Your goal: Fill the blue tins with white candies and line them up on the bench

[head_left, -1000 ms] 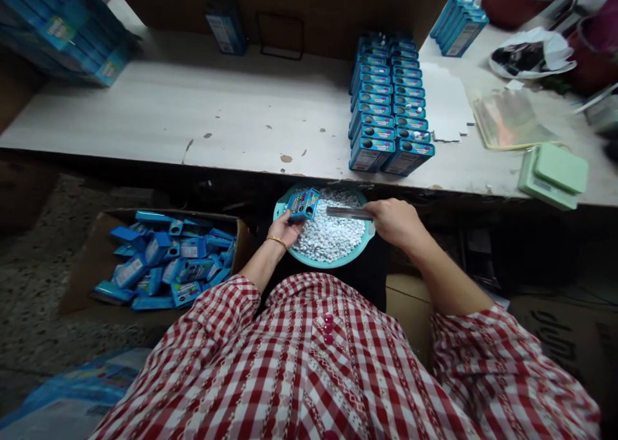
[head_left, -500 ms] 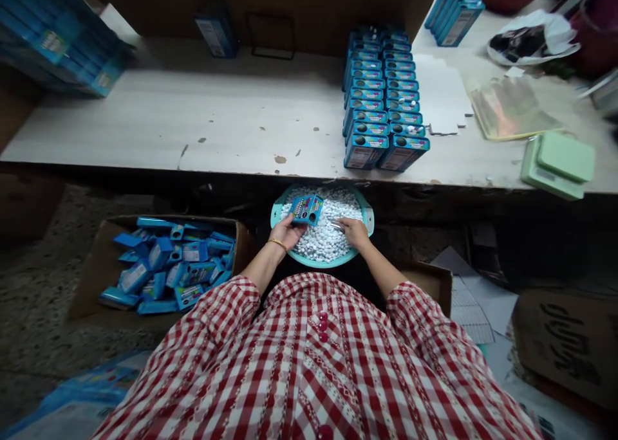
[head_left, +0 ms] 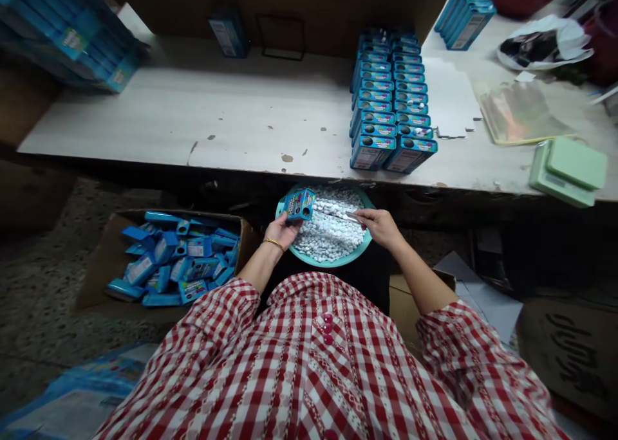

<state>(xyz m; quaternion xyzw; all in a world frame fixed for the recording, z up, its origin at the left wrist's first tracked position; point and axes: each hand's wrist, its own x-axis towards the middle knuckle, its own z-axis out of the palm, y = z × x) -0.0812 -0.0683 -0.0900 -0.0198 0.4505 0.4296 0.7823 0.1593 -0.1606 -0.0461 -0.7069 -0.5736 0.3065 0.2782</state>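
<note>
My left hand [head_left: 284, 232] grips a small blue candy box [head_left: 299, 204], tilted over the left side of a turquoise basin [head_left: 333, 262]. White pellet-like candies [head_left: 331, 234] fill the basin. At its right rim, my right hand [head_left: 381, 226] is closed on a thin metal spoon [head_left: 356, 217], whose end points left over the candies. The spoon's bowl is hard to make out. Box and spoon are apart.
Two rows of blue boxes [head_left: 371, 150] stand on the white table [head_left: 232, 118]. A green scale [head_left: 570, 170] sits at the table's right. On the floor at left, a carton [head_left: 96, 266] holds many loose blue boxes. Stacked blue packs [head_left: 91, 41] stand at the back left.
My right hand with the spoon has moved right, from over the candies to the basin's rim. My left hand has tilted the box and shifted slightly left. The view has shifted a little.
</note>
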